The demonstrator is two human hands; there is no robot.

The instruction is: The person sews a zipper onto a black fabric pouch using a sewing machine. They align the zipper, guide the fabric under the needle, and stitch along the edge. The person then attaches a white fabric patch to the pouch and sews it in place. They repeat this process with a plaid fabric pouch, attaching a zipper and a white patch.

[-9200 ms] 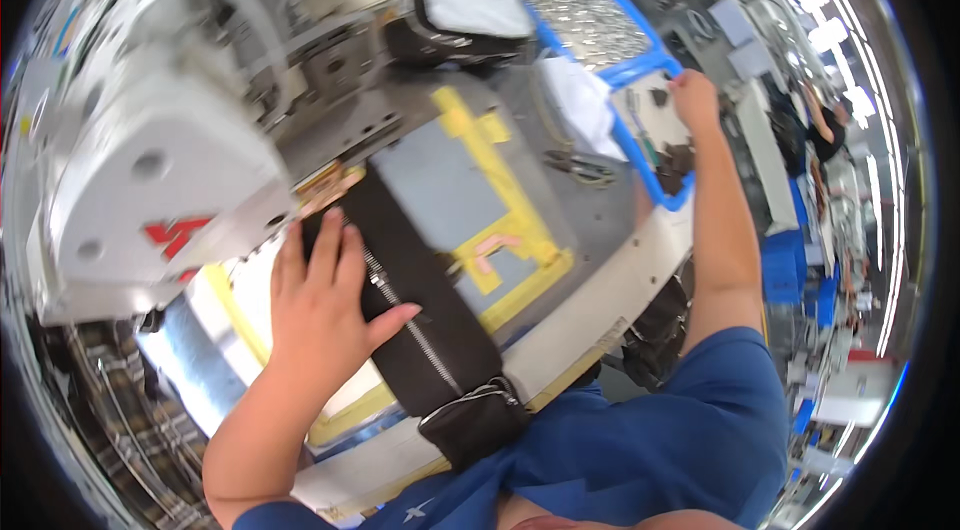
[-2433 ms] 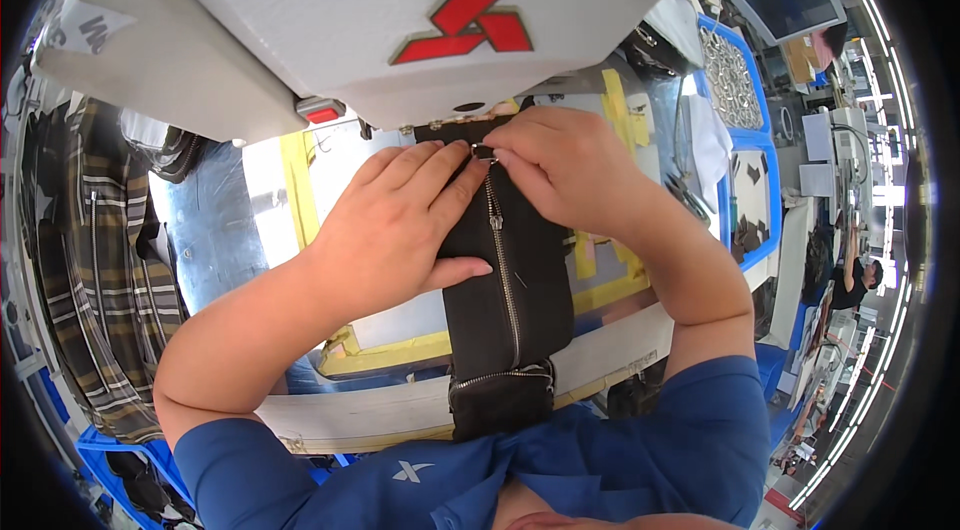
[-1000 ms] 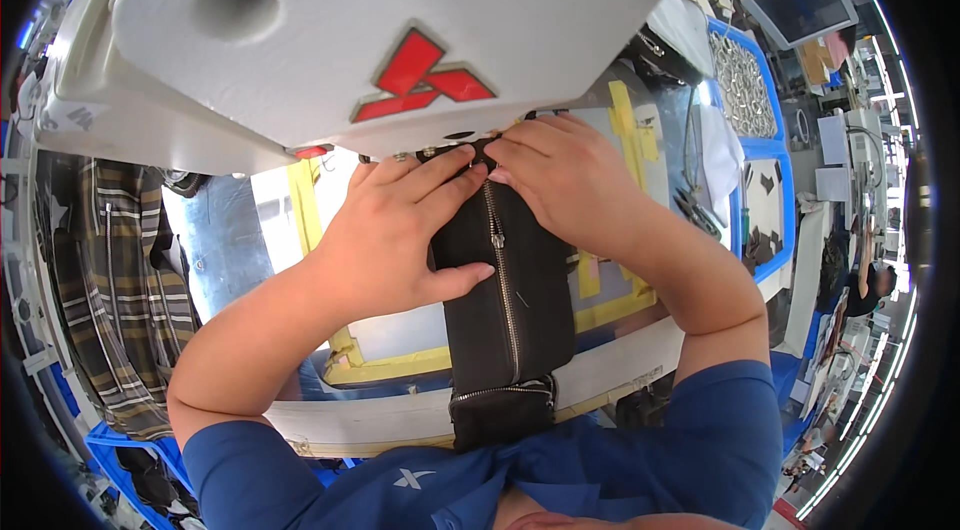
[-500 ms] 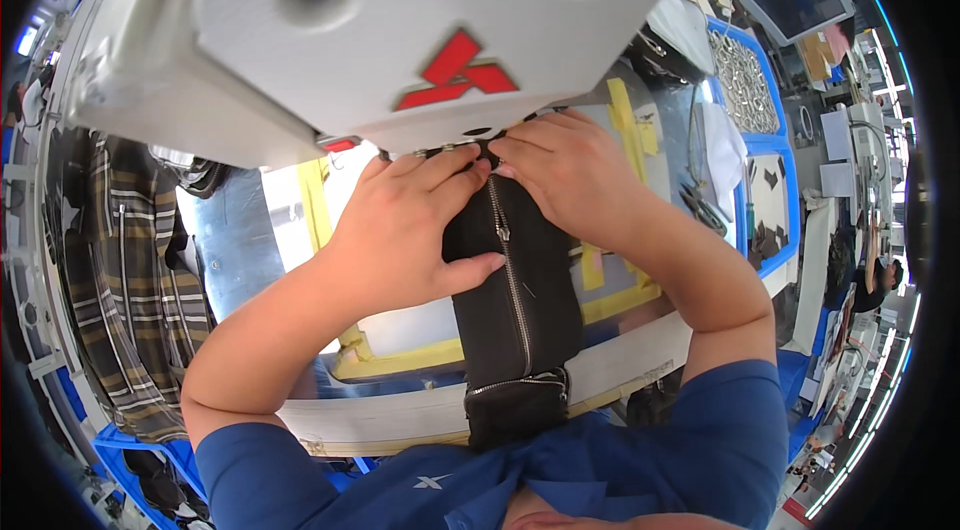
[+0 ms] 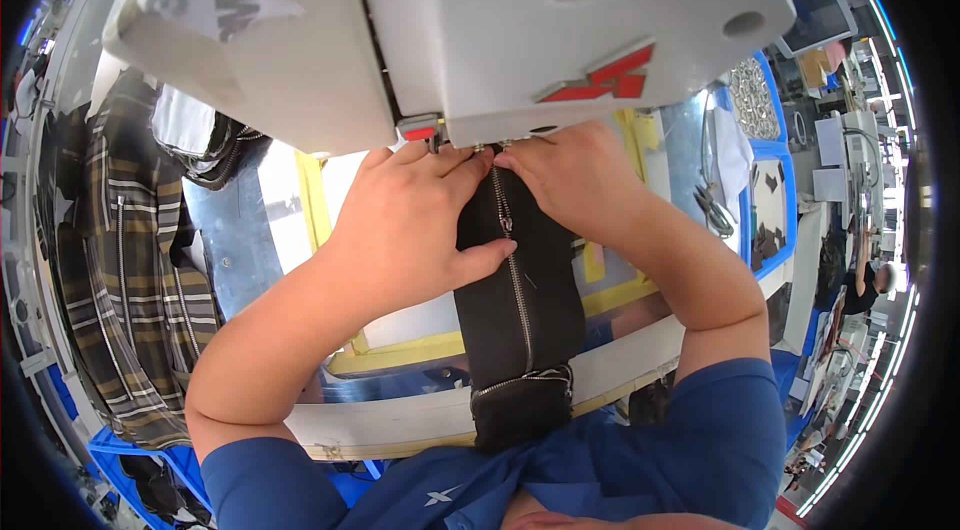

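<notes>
A black fabric piece with a metal zipper [image 5: 520, 310] lies along the sewing table and hangs over its near edge. My left hand [image 5: 405, 230] presses flat on its left side, thumb across the fabric. My right hand [image 5: 565, 180] pinches the top end of the zipper right under the grey sewing machine head [image 5: 480, 20]. The needle area is hidden behind the machine head and my fingers.
Yellow tape lines [image 5: 315, 220] mark the metal table top. Plaid garments [image 5: 130, 280] hang at the left. A blue tray with small metal parts [image 5: 760, 110] stands at the right, with scissors [image 5: 715, 215] beside it. Another person [image 5: 865, 280] works far right.
The view has shifted so the machine head fills more of the top. Both hands stay on the black zipper piece, nudged a little further under the machine.
</notes>
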